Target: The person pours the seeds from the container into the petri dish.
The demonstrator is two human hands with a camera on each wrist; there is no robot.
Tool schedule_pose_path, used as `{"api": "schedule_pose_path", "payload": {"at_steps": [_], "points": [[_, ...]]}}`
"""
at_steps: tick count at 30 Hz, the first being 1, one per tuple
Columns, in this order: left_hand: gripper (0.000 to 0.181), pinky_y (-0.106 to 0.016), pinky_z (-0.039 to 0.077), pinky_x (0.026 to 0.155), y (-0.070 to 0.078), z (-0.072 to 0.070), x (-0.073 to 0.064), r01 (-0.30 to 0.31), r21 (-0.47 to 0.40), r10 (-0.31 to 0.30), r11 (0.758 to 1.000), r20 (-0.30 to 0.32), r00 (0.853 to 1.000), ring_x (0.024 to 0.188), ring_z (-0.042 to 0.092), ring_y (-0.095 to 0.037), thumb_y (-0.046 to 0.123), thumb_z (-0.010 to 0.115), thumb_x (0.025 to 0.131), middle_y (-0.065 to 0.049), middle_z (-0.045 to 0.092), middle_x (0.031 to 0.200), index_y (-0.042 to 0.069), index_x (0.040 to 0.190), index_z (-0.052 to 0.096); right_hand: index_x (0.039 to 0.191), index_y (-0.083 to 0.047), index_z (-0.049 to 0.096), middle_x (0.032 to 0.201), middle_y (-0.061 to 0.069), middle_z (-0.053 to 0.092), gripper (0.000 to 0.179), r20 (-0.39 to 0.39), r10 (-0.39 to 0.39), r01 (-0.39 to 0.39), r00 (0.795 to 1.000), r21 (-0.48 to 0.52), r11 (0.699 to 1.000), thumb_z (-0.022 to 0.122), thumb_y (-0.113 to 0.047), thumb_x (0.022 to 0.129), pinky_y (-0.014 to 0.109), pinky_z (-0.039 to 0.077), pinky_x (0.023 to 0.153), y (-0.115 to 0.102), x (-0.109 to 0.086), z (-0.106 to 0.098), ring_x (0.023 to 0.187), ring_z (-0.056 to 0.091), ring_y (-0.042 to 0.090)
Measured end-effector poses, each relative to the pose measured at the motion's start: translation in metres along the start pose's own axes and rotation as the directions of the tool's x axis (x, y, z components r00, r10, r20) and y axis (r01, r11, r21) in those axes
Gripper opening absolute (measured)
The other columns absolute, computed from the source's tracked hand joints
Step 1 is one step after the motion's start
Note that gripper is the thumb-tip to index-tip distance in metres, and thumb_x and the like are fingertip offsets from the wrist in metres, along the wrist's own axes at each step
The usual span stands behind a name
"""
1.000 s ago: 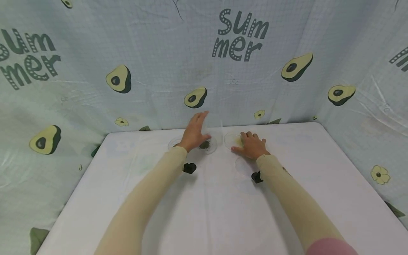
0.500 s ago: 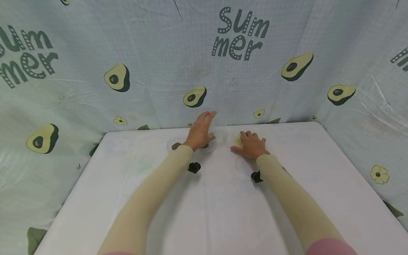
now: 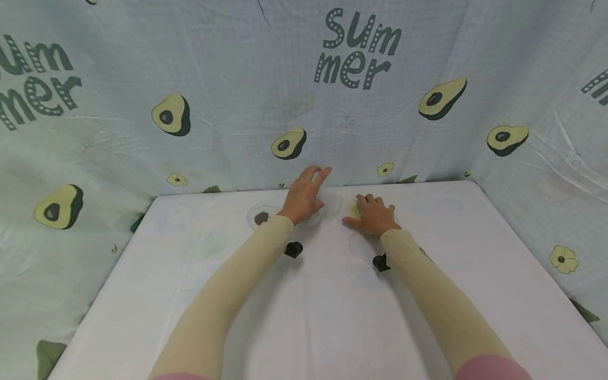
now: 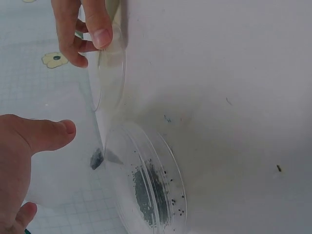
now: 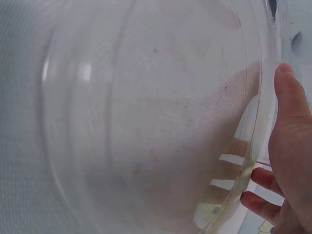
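Note:
My left hand (image 3: 303,200) is raised at the back of the table, thumb and fingers spread around a clear, faint-edged plastic container (image 4: 58,168). A small dark clump (image 4: 96,159) shows at its lower end. Close beside it stands a clear petri dish (image 4: 127,141) with dark granules, partly hidden by this hand in the head view. My right hand (image 3: 375,216) holds another clear petri dish (image 4: 112,78) by its edge, thumb on the near rim and fingers across the far side. Something yellowish (image 3: 353,209) shows in that dish.
Left of my left hand is a clear dish (image 3: 250,214) with a brown heap (image 3: 261,218). A round clear dish or lid (image 3: 353,248) lies in front of my right hand, large in the right wrist view. A printed curtain (image 3: 228,105) hangs behind the white table (image 3: 304,316).
My left hand has moved right with the clear container, over the granule dish and closer to my right hand. The brown heap is now uncovered. My right hand has stayed in place.

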State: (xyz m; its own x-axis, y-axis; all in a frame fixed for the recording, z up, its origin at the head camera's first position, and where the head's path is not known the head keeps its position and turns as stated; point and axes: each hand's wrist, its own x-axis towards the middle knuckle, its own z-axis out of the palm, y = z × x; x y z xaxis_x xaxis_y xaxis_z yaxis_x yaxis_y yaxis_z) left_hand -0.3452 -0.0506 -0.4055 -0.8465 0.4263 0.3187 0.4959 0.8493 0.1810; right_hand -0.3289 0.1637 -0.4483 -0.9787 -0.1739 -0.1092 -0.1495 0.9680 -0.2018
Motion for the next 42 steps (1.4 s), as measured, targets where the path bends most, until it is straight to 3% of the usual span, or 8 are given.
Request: {"api": "schedule_pose_path", "payload": {"at_steps": [12,25,33,42], "points": [[0.087,-0.044,0.044,0.107,0.006,0.002,0.002,-0.122,0.093,0.123,0.988,-0.005,0.992,0.142,0.032,-0.024,0.009,0.078,0.079,-0.007,0.037,0.148,0.029,0.150,0.031,0.151,-0.008,0.029,0.150,0.020,0.035,0.093,0.003,0.002,-0.002,1.000,-0.001,1.000,0.052,-0.070,0.086,0.075,0.026,0.103,-0.005,-0.002,-0.002,0.136,0.034,0.043],[0.077,-0.043,0.037,0.114,0.016,-0.001,0.008,-0.174,0.185,0.172,0.967,0.026,0.985,0.146,0.027,-0.024,0.000,0.064,0.088,-0.006,0.035,0.151,0.034,0.150,0.031,0.151,-0.007,0.030,0.150,0.020,0.036,0.093,-0.003,0.001,-0.001,1.000,-0.001,1.000,0.053,-0.069,0.086,0.076,0.026,0.103,-0.006,-0.003,-0.002,0.135,0.036,0.044],[0.080,-0.043,0.034,0.116,0.020,-0.003,0.011,-0.237,0.239,0.238,0.942,0.026,0.971,0.147,0.027,-0.026,-0.001,0.068,0.085,-0.007,0.036,0.150,0.033,0.149,0.034,0.150,-0.007,0.031,0.149,0.020,0.037,0.094,-0.013,0.002,-0.002,1.000,0.002,1.000,0.054,-0.071,0.084,0.076,0.027,0.103,-0.004,-0.003,0.001,0.135,0.036,0.044],[0.074,-0.040,0.030,0.118,0.023,-0.006,0.014,-0.285,0.287,0.289,0.915,0.029,0.957,0.147,0.026,-0.026,0.003,0.065,0.090,-0.006,0.035,0.151,0.034,0.149,0.033,0.151,-0.007,0.029,0.150,0.020,0.035,0.095,-0.008,0.004,-0.004,1.000,-0.002,1.000,0.052,-0.071,0.085,0.077,0.027,0.102,-0.001,-0.003,0.001,0.136,0.034,0.044]]}}
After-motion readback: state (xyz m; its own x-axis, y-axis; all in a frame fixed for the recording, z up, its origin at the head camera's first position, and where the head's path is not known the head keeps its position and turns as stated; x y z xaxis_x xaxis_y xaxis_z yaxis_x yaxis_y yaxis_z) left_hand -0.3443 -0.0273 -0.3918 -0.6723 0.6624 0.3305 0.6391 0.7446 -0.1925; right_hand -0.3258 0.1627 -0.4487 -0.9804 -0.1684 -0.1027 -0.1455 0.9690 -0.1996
